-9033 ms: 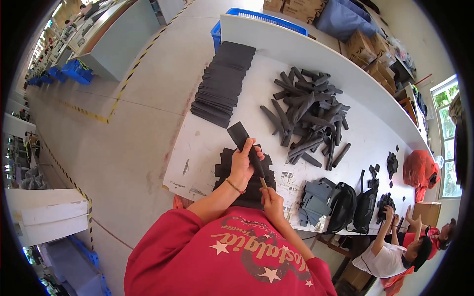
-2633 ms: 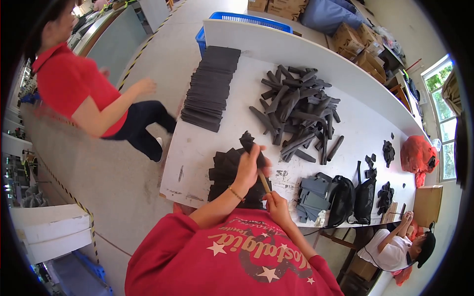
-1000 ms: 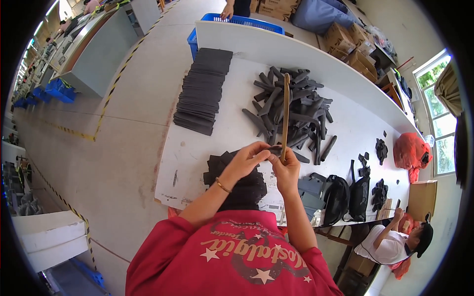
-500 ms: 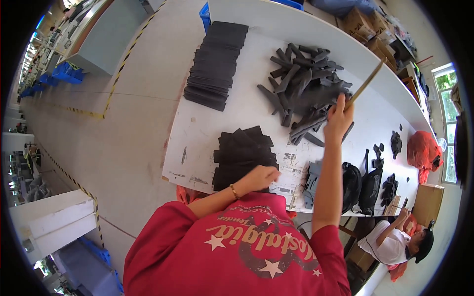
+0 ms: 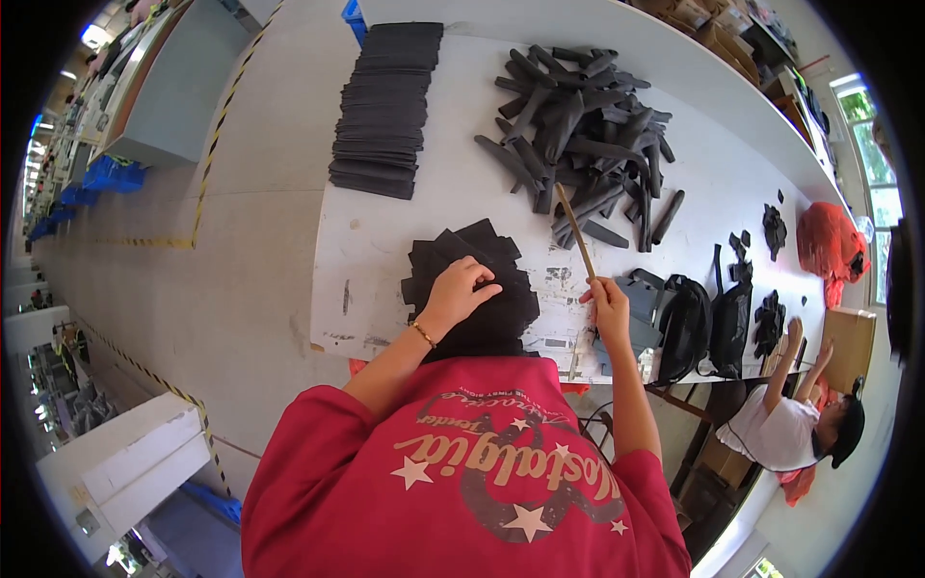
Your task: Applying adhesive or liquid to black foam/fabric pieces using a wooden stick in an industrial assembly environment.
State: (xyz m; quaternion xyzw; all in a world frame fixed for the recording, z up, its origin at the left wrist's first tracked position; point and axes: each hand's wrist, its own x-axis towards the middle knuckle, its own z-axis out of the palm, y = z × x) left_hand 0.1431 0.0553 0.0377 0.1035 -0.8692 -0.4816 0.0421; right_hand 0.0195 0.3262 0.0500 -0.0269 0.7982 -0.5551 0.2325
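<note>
My right hand (image 5: 607,301) is closed round one end of a thin yellowish-brown stick (image 5: 576,231), which slants away to the far left. The tip of that stick reaches the near edge of a heap of rolled, tube-like black pieces (image 5: 570,130). Over a near pile of flat black pieces (image 5: 491,260) rests my left hand (image 5: 461,294), its fingers bent and its thumb apart, with no held thing showing. Lined up at the far left of the white table (image 5: 371,260) is a long overlapping row of flat black strips (image 5: 385,106).
Black bags (image 5: 686,328) and a grey folded piece (image 5: 636,299) lie right of my right hand. Farther right are a red plastic bag (image 5: 827,241), a cardboard box (image 5: 848,347) and a seated person (image 5: 785,419). A raised white board (image 5: 694,72) edges the table's far side.
My right hand has come back toward me from the tube-like heap, and the stick now points far left. My left hand has moved left and farther onto the near pile.
</note>
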